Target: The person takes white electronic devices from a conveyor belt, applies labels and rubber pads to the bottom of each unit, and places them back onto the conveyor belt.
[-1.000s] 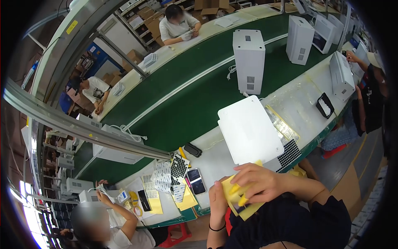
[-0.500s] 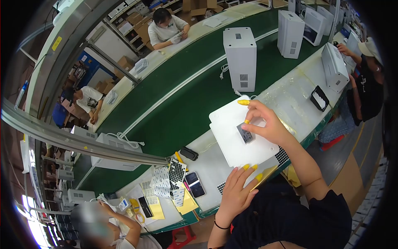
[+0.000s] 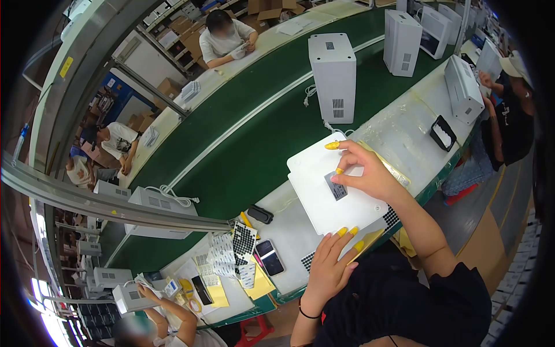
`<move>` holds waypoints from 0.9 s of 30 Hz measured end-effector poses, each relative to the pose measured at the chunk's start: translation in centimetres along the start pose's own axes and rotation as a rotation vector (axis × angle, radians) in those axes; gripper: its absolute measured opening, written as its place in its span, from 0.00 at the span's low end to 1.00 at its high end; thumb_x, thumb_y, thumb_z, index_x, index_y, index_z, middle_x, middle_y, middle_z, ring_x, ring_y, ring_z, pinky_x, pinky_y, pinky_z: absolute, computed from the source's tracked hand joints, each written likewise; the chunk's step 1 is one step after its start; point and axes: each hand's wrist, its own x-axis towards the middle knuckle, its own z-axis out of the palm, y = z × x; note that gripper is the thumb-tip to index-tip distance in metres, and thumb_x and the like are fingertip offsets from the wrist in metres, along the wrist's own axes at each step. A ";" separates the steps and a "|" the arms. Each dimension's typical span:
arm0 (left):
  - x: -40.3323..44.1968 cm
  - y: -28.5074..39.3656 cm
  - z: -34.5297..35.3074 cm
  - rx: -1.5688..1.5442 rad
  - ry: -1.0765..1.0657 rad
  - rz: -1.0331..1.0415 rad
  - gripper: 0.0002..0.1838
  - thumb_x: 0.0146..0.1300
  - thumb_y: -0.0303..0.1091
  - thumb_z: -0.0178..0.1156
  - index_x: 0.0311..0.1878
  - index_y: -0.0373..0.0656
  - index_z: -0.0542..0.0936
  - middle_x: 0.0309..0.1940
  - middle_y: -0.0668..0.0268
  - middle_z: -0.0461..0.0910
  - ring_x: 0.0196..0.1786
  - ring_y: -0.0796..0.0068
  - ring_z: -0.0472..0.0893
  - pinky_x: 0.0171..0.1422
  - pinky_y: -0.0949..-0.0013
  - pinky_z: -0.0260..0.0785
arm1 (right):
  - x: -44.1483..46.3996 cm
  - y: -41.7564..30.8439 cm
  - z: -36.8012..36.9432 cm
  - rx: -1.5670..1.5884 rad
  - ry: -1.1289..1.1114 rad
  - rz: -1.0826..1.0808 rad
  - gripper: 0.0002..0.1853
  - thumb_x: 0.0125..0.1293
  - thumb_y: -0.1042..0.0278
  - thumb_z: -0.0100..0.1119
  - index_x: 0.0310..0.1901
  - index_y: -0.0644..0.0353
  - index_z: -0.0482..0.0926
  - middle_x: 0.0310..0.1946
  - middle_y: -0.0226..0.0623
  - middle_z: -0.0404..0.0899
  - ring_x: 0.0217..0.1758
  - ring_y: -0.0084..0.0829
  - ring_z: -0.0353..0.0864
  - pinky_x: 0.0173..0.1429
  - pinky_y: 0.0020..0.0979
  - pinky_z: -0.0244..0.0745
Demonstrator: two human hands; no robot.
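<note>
A white flat-sided appliance [image 3: 312, 173] lies on the bench in front of me, one broad face up. My right hand [image 3: 370, 173] is above that face, thumb and index finger pinched at the upper edge of a grey printed label [image 3: 336, 189]. The label is against or very close to the white surface. My left hand [image 3: 330, 266] rests by the appliance's near edge, fingers stretched out, with nothing visible in it. Yellow finger cots cover several fingertips on both hands.
A tall white unit [image 3: 334, 81] stands on the green conveyor [image 3: 231, 156] beyond. Left on the bench are a phone [image 3: 269, 257], dotted sticker sheets [image 3: 244, 240] and a black object [image 3: 260, 214]. A black tray [image 3: 444, 133] sits right. Co-workers sit around.
The grey label has come down from a tilted position to lie flatter on the white face. My left hand has barely moved. At lower left, a co-worker now handles a white unit.
</note>
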 end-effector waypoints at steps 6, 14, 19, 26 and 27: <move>0.1 0.2 0.0 0.007 0.004 -0.001 0.12 0.59 0.35 0.60 0.45 0.42 0.81 0.61 0.58 0.73 0.66 0.54 0.69 0.72 0.49 0.57 | 0.0 0.0 0.0 0.038 -0.003 0.054 0.28 0.57 0.70 0.70 0.58 0.61 0.68 0.30 0.28 0.81 0.45 0.23 0.77 0.64 0.33 0.61; 0.1 0.3 0.2 0.017 -0.003 -0.002 0.14 0.58 0.35 0.62 0.46 0.42 0.80 0.62 0.59 0.72 0.66 0.55 0.69 0.72 0.48 0.57 | 0.0 0.6 -0.2 -0.016 -0.006 -0.018 0.27 0.58 0.69 0.69 0.58 0.62 0.68 0.31 0.32 0.83 0.42 0.26 0.81 0.56 0.31 0.69; 0.2 0.4 0.3 0.017 -0.002 -0.004 0.14 0.58 0.35 0.62 0.46 0.42 0.80 0.62 0.59 0.72 0.66 0.55 0.69 0.72 0.48 0.57 | -0.2 0.7 -0.2 -0.025 0.015 -0.040 0.26 0.59 0.70 0.69 0.56 0.62 0.69 0.31 0.33 0.83 0.41 0.26 0.82 0.54 0.31 0.70; 0.3 0.5 0.4 0.020 -0.008 -0.002 0.14 0.58 0.35 0.62 0.46 0.42 0.80 0.62 0.59 0.72 0.66 0.56 0.69 0.72 0.48 0.57 | -0.2 0.7 -0.2 -0.055 0.029 -0.056 0.24 0.59 0.71 0.69 0.55 0.63 0.70 0.31 0.34 0.83 0.40 0.27 0.82 0.53 0.31 0.71; 0.3 0.5 0.4 0.019 -0.006 -0.002 0.14 0.58 0.35 0.62 0.46 0.42 0.80 0.62 0.59 0.72 0.66 0.56 0.69 0.72 0.48 0.57 | -0.1 0.7 -0.2 -0.054 0.032 -0.061 0.24 0.59 0.71 0.69 0.54 0.63 0.70 0.31 0.34 0.83 0.40 0.27 0.82 0.53 0.31 0.71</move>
